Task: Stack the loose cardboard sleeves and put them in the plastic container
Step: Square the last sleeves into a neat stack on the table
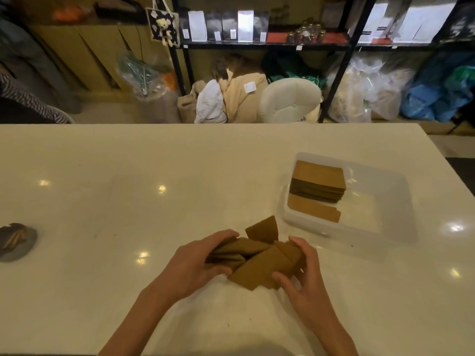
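Note:
A messy bunch of brown cardboard sleeves (259, 263) lies on the white table near its front middle, fanned out at different angles. My left hand (198, 263) grips the bunch from the left and my right hand (300, 273) grips it from the right. One sleeve (263, 228) sticks up behind the bunch. To the right stands a clear plastic container (385, 201). Inside it a neat stack of sleeves (318, 181) sits against the left wall, with a single flat sleeve (312, 210) lying in front of the stack.
A grey pouch-like object (15, 241) lies at the table's left edge. Beyond the table's far edge (205, 124) are black shelves (257, 44) with bags and jars, a white stool (289, 98) and several plastic bags on the floor.

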The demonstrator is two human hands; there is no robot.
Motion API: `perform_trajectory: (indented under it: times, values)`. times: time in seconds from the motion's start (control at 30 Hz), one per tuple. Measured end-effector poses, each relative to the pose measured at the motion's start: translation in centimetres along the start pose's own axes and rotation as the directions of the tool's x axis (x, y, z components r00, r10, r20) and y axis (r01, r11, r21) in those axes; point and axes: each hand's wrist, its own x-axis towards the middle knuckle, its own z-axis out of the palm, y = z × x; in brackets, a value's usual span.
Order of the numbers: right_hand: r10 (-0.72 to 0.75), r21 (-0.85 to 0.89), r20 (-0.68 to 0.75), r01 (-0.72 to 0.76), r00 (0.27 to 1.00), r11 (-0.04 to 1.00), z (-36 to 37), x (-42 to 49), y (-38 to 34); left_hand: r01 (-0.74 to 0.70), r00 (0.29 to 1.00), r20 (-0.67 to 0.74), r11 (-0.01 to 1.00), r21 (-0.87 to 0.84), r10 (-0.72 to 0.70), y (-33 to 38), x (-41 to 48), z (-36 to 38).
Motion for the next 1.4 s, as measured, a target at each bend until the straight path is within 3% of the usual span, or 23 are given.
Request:
perform_trajectory:
  times: [0.2, 0.3, 0.37, 0.5, 0.63, 0.73, 0.8, 0.93, 1.03, 1.13, 1.23, 1.4]
  values:
    - [-0.289, -0.035, -0.065, 0.288, 0.955, 0.957, 1.7, -0.7, -1.0, -0.085, 0.996, -0.007, 0.996, 0.012, 0.085, 0.9, -0.4, 0.6]
    - [-0.229, -0.03, -0.129, 0.227, 0.965, 0.973, 1.5, -0.1, -1.0, -0.05, 0.997, 0.053, 0.997, 0.052, 0.047, 1.3, 0.0, 0.6]
    - [-0.134, 0.092, -0.122, 0.146, 0.983, 0.985, 1.1, -0.1, -1.0, -0.034, 0.999, 0.027, 0.989, 0.142, 0.031, 1.5, 0.1, 1.2]
    - [-0.244, 0.145, -0.127, 0.261, 0.961, 0.954, 1.4, -0.2, -1.7, -0.001, 1.0, 0.016, 0.997, 0.078, 0.0, 1.1, 0.2, 1.1]
    - [-0.045, 0.279, -0.109, 0.074, 0.993, 0.957, 2.1, -0.1, -1.8, 0.027, 0.995, 0.092, 0.987, 0.16, -0.042, -0.3, 0.4, -0.2]
    - [0.033, 0.111, -0.05, -0.027, 0.998, 0.993, 2.0, -0.3, -1.4, 0.016, 0.995, 0.097, 0.983, 0.185, -0.034, -0.8, 0.2, -0.4]
    - [0.058, -0.009, -0.087, -0.059, 0.995, 0.998, 1.9, -0.5, -1.1, 0.018, 0.994, 0.102, 0.991, 0.134, -0.031, -0.7, 0.2, -0.2]
    - [0.193, 0.091, -0.144, -0.181, 0.971, 0.979, 2.1, -0.7, -0.9, 0.05, 0.997, 0.057, 0.999, 0.001, -0.05, -0.2, 0.6, 1.2]
    - [0.217, 0.102, -0.102, -0.207, 0.971, 0.973, 2.2, -0.7, -1.4, 0.059, 0.997, 0.052, 0.98, -0.188, -0.05, 0.2, 1.0, 1.8]
    - [0.203, -0.111, -0.118, -0.216, 0.972, 0.97, 2.2, -0.8, -1.2, 0.046, 0.999, -0.003, 0.931, -0.362, -0.051, 0.1, 1.6, 1.8]
    - [0.22, -0.356, -0.16, -0.264, 0.962, 0.896, 1.6, -0.9, -0.7, 0.022, 1.0, -0.009, 0.929, -0.369, -0.028, -0.1, 1.9, 2.1]
    - [0.255, -0.274, -0.133, -0.283, 0.958, 0.919, 1.8, -1.0, -0.4, 0.077, 0.997, 0.018, 0.895, -0.439, -0.076, -1.4, 1.3, 1.6]
